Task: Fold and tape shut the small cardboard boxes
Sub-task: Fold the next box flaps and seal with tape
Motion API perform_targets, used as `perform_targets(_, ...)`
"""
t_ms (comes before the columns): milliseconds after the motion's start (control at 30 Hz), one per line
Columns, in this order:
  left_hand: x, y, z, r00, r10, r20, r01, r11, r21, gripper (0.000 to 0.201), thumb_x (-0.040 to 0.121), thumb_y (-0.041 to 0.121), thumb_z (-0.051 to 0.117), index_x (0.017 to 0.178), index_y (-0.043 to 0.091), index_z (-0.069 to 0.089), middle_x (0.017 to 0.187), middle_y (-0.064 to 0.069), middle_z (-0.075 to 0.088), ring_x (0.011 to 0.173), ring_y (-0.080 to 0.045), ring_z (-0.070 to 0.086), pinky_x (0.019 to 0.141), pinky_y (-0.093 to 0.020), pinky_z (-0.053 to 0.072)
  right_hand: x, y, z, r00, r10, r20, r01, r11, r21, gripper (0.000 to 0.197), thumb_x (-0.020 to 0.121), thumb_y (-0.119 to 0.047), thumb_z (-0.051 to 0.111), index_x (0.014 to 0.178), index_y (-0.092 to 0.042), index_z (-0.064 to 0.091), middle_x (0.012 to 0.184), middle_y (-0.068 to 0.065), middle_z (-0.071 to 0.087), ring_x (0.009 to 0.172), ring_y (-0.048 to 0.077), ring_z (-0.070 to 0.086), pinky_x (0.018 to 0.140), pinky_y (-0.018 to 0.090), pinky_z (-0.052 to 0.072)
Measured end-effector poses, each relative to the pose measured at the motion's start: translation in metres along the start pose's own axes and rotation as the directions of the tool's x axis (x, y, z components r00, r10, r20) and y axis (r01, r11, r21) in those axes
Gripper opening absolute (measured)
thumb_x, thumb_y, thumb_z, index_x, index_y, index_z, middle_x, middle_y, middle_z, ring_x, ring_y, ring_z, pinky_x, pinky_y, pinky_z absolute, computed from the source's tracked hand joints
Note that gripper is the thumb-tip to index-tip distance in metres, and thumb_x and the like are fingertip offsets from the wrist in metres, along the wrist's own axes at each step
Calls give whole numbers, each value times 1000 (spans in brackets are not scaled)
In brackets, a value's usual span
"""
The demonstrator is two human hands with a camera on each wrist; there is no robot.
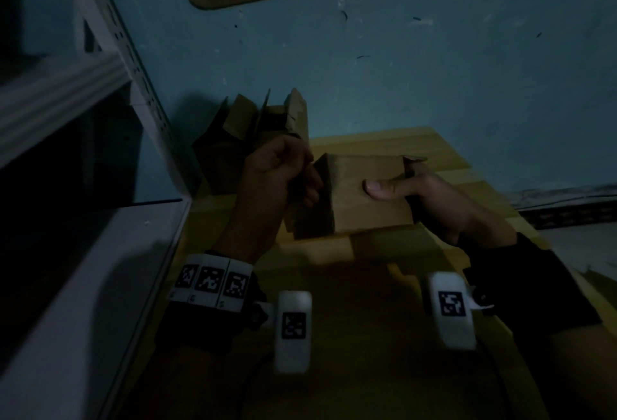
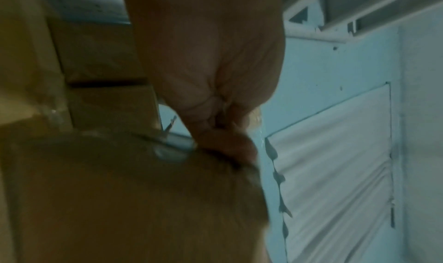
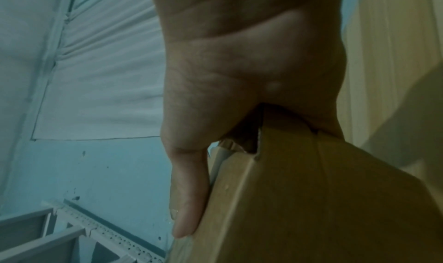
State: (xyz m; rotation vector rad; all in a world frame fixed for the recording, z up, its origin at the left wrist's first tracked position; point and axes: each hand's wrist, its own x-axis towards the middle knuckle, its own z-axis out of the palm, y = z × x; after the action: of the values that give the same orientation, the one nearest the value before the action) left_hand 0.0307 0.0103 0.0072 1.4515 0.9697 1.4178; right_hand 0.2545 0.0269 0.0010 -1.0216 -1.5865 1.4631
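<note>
Both hands hold one small cardboard box (image 1: 364, 199) above the yellow surface (image 1: 384, 319).
The right hand (image 1: 430, 192) clamps its right end, thumb flat on top; the left hand (image 1: 277, 169) grips curled around the left end flap. More unfolded boxes (image 1: 253, 125) stand behind, against the blue wall (image 1: 434, 69).

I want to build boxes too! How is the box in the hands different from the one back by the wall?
The held box has its top folded flat; the box by the wall has flaps sticking up. The left hand and right hand grip the held box above the table; nothing touches the other box. Both are brown cardboard.
</note>
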Motion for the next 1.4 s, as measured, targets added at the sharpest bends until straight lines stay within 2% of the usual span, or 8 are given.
perform_targets(133, 0, 8, -11, 988, -73, 134, 92, 986, -137, 16, 95, 20, 54, 94, 5, 59, 84, -8, 68, 75, -21, 68, 67, -28, 56, 1, 1, -3, 999, 6, -48, -5, 1000, 30, 46, 72, -35, 74, 113, -15, 71, 102, 4, 77, 93, 24, 74, 77, 40, 55)
perform_targets(300, -7, 5, -16, 977, -20, 211, -22, 981, 191, 25, 76, 1, 77, 99, 5, 68, 104, -10, 72, 98, -19, 71, 82, -28, 57, 1, 2, -6, 995, 3, -102, -2, 1000, 13, 50, 72, -34, 81, 118, -15, 71, 109, 6, 77, 100, 28, 74, 73, 40, 58)
perform_targets(500, -4, 6, -9, 990, 65, 121, -98, 951, 292, 31, 71, -7, 79, 92, 10, 63, 94, 3, 69, 88, -1, 68, 74, -13, 53, 1, 2, -2, 995, 11, -103, -17, 998, -63, 51, 73, -41, 82, 118, -19, 72, 109, 3, 78, 100, 27, 75, 79, 45, 58)
perform_targets(800, 3, -5, -5, 980, 151, 129, -191, 895, 403, 27, 88, -7, 63, 112, 5, 55, 99, -2, 65, 94, -7, 65, 81, -21, 54, 1, 0, 3, 990, 21, -139, -36, 993, -112, 49, 70, -48, 80, 110, -18, 74, 103, 6, 79, 97, 35, 74, 80, 44, 52)
perform_targets(967, 4, -9, -7, 968, 214, 131, -251, 854, 457, 50, 88, -8, 63, 127, 22, 55, 93, -3, 63, 91, -8, 63, 80, -12, 50, -1, -4, 6, 991, 4, -132, -21, 992, -125, 37, 77, -43, 79, 106, -20, 74, 101, 4, 79, 94, 32, 75, 80, 42, 53)
perform_targets(1100, 8, -11, -10, 944, 287, 161, -329, 797, 507, 46, 88, -12, 60, 131, 4, 60, 111, -12, 65, 98, -11, 60, 84, -6, 47, -2, -8, 9, 994, -1, -113, -13, 992, -127, 44, 73, -45, 76, 110, -21, 73, 102, 1, 79, 93, 25, 76, 80, 42, 56)
perform_targets(1233, 9, -9, -13, 893, 392, 220, -441, 671, 596, 36, 88, -10, 59, 122, 0, 65, 94, 16, 55, 88, 15, 53, 78, 0, 40, -4, -11, 12, 996, -8, -91, -4, 992, -129, 41, 67, -46, 77, 103, -27, 72, 95, -8, 79, 83, 11, 76, 70, 31, 51)
perform_targets(1400, 6, 0, -14, 898, 374, 233, -437, 683, 586, 35, 83, 1, 61, 115, 12, 69, 85, 16, 54, 80, 4, 55, 70, -6, 42, -5, -13, 15, 997, -5, -77, -4, 992, -124, 33, 70, -39, 79, 101, -28, 72, 94, -10, 79, 84, 10, 76, 68, 27, 50)
